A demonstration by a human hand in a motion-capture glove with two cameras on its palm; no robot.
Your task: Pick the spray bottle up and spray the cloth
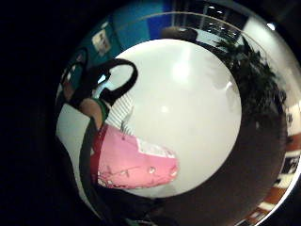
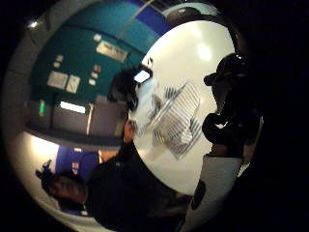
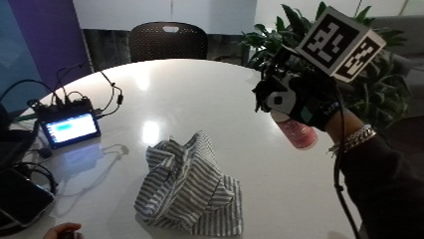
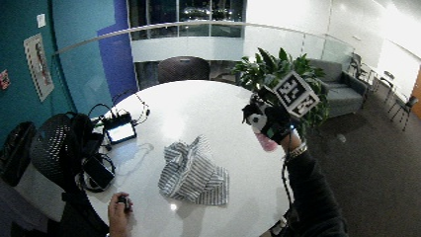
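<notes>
My gloved right hand (image 3: 301,102) is raised above the right side of the round white table (image 3: 199,94) and grips a pink spray bottle (image 3: 297,133). The bottle's pink body sticks out below the glove, and its head is hidden in the fingers. The bottle (image 1: 134,162) fills part of the little finger side palm view. A grey and white striped cloth (image 3: 189,186) lies crumpled on the table, lower and to the left of the hand, apart from it. The cloth (image 2: 174,118) also shows in the thumb side palm view. In the wide outside view the hand (image 4: 271,121) is above and right of the cloth (image 4: 194,173).
A small lit screen with cables (image 3: 68,127) stands at the table's left edge, with dark gear (image 3: 20,199) beside it. A black chair (image 3: 167,41) is at the far side. A leafy plant (image 3: 371,84) grows behind my hand. The bare other hand (image 4: 120,210) rests at the near edge.
</notes>
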